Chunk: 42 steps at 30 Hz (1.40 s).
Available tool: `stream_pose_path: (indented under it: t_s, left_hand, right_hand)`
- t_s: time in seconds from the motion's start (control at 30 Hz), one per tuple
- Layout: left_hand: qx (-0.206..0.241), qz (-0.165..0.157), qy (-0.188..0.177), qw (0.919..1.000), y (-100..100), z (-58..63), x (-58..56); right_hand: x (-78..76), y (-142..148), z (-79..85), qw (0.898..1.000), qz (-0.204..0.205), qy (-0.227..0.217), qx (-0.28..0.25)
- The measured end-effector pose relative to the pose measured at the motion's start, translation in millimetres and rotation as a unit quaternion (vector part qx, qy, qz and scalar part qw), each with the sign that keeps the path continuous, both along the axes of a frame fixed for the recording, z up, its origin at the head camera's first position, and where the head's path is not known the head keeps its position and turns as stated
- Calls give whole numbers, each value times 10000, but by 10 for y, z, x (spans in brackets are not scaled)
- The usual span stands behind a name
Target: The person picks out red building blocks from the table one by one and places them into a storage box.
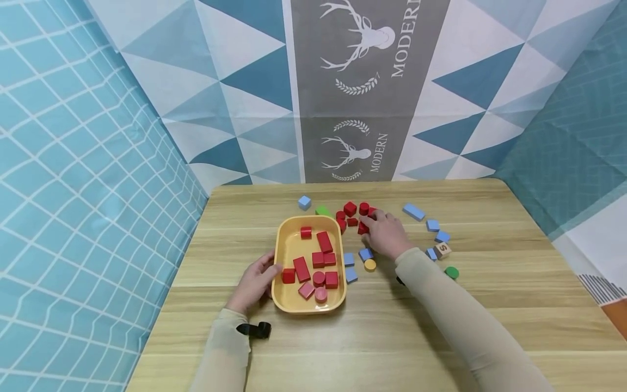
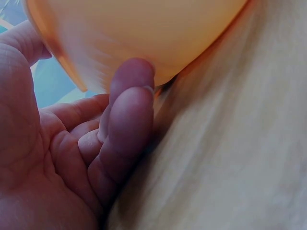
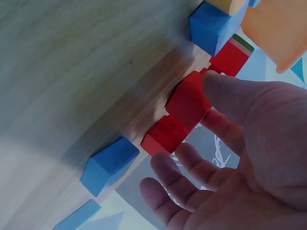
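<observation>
My left hand (image 1: 254,280) grips the left side of a yellow plastic tray (image 1: 309,311), its thumb over the rim and its fingers outside the wall. In the left wrist view the fingertips (image 2: 132,120) lie against the tray's outer wall (image 2: 144,28). Several red blocks (image 1: 301,269) lie inside, both cuboids and cylinders. Beyond the tray's right far corner, my right hand (image 1: 388,235) reaches into a cluster of red blocks (image 1: 350,208). Its thumb and index finger pinch a red block (image 3: 188,101), while the other fingers stay loosely spread. The index fingertip is partly hidden.
Blue blocks (image 1: 413,212) lie right of the cluster, with a lettered wooden cube (image 1: 442,250) and a green piece (image 1: 452,272) nearer. Between tray and right hand are more blue blocks (image 1: 350,275) and a yellow disc (image 1: 369,265). A green block (image 1: 322,210) sits behind the tray.
</observation>
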<state>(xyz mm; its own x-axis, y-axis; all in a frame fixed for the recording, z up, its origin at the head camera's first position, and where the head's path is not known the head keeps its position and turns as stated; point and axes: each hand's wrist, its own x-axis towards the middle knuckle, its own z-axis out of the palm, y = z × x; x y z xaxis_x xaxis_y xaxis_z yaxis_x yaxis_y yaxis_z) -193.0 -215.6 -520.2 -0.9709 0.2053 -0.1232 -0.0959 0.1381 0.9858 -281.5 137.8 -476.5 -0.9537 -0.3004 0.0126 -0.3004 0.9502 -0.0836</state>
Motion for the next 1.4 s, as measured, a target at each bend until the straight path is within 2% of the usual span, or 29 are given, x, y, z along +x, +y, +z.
stream_pose_path:
  t_s: [0.27, 0.37, 0.43, 0.5, 0.57, 0.63, 0.7, 0.8, 0.93, 1.07, 1.23, 1.4]
  left_hand:
    - [-47, 44, -9, 10000, 2, 0, 8]
    - [-73, 19, -49, 10000, -10, -1, 6]
    - [-93, 27, -39, 9999, -20, 0, 6]
    - [-98, 26, -8, 9999, -30, -4, 0]
    - [-95, 42, 14, 9999, -34, -7, -2]
    - [-53, 34, 5, 10000, -33, -8, -3]
    - [-24, 17, -49, 10000, -25, -12, -4]
    - [16, -5, -110, 9999, -10, -15, -7]
    - [13, -13, -138, 9999, 6, -1, -10]
    - [40, -55, -166, 9998, -2, 12, -23]
    - [75, -159, -234, 9996, -13, 18, -37]
    - [76, -69, -163, 9998, -4, 8, -28]
  right_hand:
    - [64, -35, -3, 9990, -57, 152, -420]
    - [103, -67, 44, 9966, -41, 287, -768]
    - [150, -130, 150, 9920, -25, 489, -1164]
    - [225, -239, 312, 9832, 103, 665, -1695]
    - [328, -379, 472, 9722, 404, 711, -2196]
    - [436, -516, 558, 9642, 862, 651, -2423]
    - [523, -625, 538, 9627, 1306, 518, -2313]
    - [595, -722, 365, 9709, 1713, 453, -1608]
    - [628, -767, 136, 9806, 1716, 257, -909]
    - [632, -785, 52, 9831, 1607, 195, -852]
    - [639, -794, 41, 9837, 1589, 153, -833]
    - [641, -803, 43, 9832, 1585, 151, -888]
